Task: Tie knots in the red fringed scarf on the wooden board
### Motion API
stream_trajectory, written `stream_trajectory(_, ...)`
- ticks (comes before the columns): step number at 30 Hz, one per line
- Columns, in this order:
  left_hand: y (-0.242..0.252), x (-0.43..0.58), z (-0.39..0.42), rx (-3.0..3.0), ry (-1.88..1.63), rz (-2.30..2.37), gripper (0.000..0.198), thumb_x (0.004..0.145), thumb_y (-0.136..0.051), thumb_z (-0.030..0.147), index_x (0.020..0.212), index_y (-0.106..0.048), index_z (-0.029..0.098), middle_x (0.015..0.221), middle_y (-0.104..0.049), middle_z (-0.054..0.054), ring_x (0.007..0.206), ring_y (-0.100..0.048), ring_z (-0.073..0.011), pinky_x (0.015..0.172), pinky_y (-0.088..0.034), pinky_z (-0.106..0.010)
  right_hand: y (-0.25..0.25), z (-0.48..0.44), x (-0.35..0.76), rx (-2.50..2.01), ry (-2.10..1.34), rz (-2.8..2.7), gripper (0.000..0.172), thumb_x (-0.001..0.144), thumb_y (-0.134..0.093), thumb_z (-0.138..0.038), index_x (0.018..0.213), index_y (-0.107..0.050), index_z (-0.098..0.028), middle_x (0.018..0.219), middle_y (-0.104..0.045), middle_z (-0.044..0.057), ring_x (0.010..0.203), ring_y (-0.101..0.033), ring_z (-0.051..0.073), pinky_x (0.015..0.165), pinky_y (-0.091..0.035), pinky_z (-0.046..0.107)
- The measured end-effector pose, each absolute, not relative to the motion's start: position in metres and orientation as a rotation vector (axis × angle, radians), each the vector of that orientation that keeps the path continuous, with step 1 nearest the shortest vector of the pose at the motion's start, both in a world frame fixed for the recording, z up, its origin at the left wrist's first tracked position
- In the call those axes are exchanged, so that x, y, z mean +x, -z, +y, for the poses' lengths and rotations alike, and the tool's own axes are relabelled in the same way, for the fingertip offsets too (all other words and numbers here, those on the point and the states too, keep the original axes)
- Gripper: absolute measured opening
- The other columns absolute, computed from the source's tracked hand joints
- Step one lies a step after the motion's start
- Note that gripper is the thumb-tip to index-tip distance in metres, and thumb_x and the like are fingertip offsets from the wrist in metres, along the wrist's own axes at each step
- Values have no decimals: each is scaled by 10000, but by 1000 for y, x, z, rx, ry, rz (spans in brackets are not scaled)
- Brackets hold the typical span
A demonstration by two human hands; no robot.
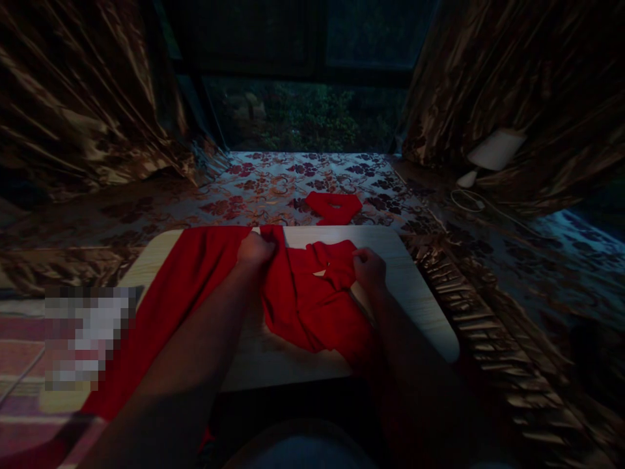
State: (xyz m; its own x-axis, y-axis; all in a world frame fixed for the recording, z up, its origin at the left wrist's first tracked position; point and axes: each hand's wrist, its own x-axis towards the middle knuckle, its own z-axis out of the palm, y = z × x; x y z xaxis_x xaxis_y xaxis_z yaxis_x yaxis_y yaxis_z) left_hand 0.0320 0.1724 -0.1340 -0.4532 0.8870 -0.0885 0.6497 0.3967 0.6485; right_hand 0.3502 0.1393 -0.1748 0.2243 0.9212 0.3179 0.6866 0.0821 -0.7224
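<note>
A large red cloth (pixel 312 299), creased and partly bunched, lies over a low light-wood table (pixel 263 358). One long part of it runs down the table's left side and over the near edge. My left hand (pixel 256 247) is closed on the cloth near the far edge of the table. To the right, my right hand (pixel 371 268) pinches an upper corner of the bunched part. Between the hands a small gap in the folds shows the pale tabletop. The dim light hides whether the cloth is one piece or a garment.
Beyond the table, a smaller red piece of cloth (pixel 336 207) lies on a flowered cover (pixel 273 172) below the window. A white lamp (pixel 497 148) with a cord stands at the right. Brown curtains (pixel 88 98) hang at both sides. A blurred-out item (pixel 90 339) is at the left.
</note>
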Motion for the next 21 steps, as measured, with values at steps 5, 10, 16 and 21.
stream_trajectory(5,141,30,172,1210,-962,2080,154,668,-710,263,780,-652,174,831,-742,-148,935,-720,-331,793,-558,-394,177,140,350,-1650,-366,-1545,223,792,-505,-264,855,-714,-219,800,-744,43,724,-659,205,694,-457,303)
stream_trajectory(10,141,31,148,1025,-1280,1782,335,826,-560,282,1112,-647,129,884,-749,-97,804,-731,-221,736,-589,-337,175,140,349,-1674,-358,-1560,219,798,-504,-252,851,-715,-224,815,-753,44,723,-655,203,711,-467,304)
stream_trajectory(16,146,17,140,537,-1623,1351,295,821,-706,313,1067,-610,179,819,-715,6,941,-712,-190,869,-568,-332,172,141,348,-1705,-350,-1575,228,795,-508,-242,865,-723,-215,843,-756,46,771,-667,206,727,-461,298)
stream_trajectory(21,125,36,124,623,-1750,1303,196,804,-662,254,993,-630,216,870,-717,7,887,-694,-165,847,-557,-293,169,138,348,-1723,-370,-1561,232,790,-505,-251,862,-721,-209,820,-746,45,741,-650,197,715,-449,296)
